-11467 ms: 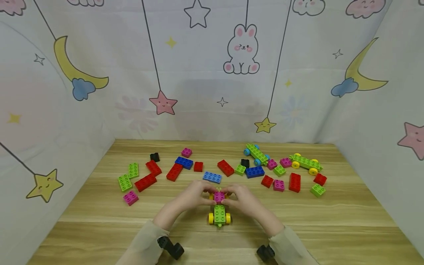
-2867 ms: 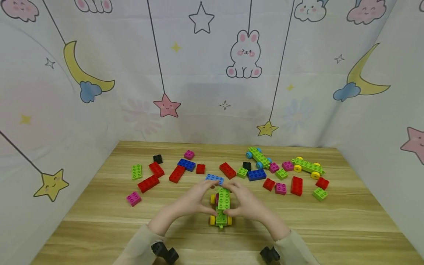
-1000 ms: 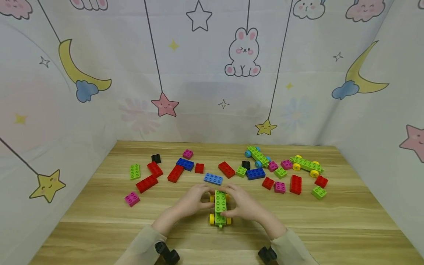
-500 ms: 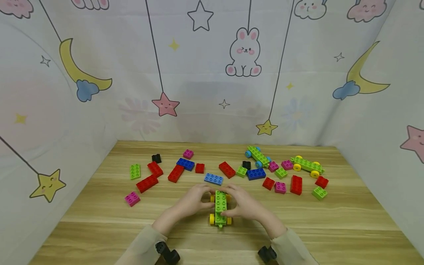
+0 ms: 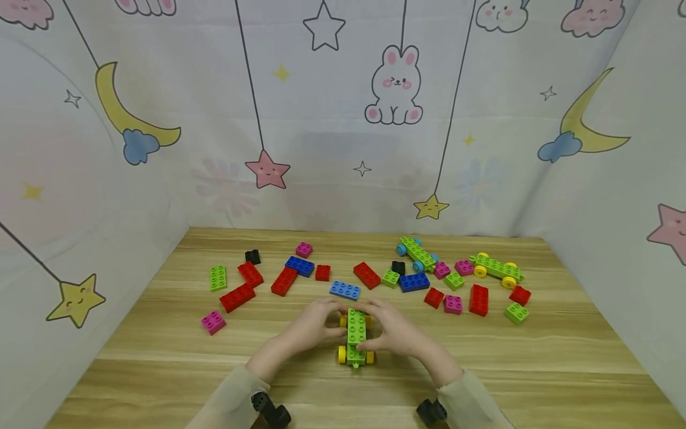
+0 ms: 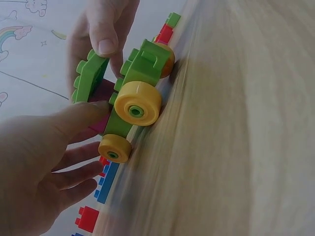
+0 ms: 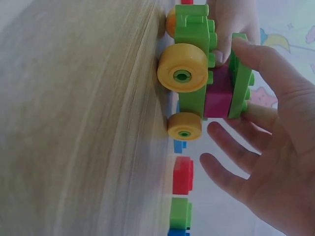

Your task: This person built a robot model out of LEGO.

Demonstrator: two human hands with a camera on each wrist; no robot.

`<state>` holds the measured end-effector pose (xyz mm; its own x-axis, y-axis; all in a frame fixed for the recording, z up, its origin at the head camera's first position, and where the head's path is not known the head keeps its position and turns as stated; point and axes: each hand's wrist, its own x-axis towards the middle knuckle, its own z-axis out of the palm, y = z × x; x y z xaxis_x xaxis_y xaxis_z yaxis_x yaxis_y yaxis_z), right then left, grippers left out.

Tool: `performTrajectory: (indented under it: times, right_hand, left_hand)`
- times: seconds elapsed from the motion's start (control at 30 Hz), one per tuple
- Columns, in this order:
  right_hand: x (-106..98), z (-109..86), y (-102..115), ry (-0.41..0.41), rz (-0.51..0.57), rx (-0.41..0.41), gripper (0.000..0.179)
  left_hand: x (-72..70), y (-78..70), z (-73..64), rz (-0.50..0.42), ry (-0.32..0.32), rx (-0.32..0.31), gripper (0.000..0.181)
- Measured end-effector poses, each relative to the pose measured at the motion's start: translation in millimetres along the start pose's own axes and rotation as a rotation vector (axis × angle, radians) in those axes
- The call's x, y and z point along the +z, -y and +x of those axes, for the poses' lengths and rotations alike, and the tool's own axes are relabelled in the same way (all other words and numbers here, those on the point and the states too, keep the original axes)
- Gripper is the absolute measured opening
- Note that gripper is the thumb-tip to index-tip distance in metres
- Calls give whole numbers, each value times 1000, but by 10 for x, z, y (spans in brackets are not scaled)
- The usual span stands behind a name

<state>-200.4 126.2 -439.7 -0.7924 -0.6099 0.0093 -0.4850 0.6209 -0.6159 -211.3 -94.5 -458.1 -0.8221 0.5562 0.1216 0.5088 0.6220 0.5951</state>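
Observation:
A toy car base (image 5: pixel 356 358), green with yellow wheels, stands on the table between both hands. On its studs sits a magenta brick (image 7: pixel 218 96), hidden from above by a long green building brick (image 5: pixel 356 325). My right hand (image 5: pixel 395 330) pinches this green brick, thumb at its near end and forefinger towards its far end. The left hand (image 5: pixel 316 323) holds the magenta brick at its side with thumb and forefinger. In both wrist views the remaining fingers are spread beside the car. The green brick looks slightly tilted in the left wrist view.
A light blue brick (image 5: pixel 345 290) lies just beyond the hands. Red, blue, green, magenta and black bricks are scattered to the left and right, such as a red brick (image 5: pixel 479 300). Two more car bases, one blue-wheeled (image 5: pixel 417 254), one yellow-wheeled (image 5: pixel 496 267), stand at the back right.
Earlier both hands held the magenta brick on the car base. A green brick has since left the left side and come over it, then shifted left into line. The last second shows hardly any movement.

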Motion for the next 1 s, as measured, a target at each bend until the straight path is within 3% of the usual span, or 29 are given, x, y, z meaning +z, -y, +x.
performTrajectory:
  times: [1.0]
  right_hand:
    - [-18, 15, -6, 21, 18, 28, 71]
  left_hand:
    - [-3, 9, 6, -30, 10, -8, 32]
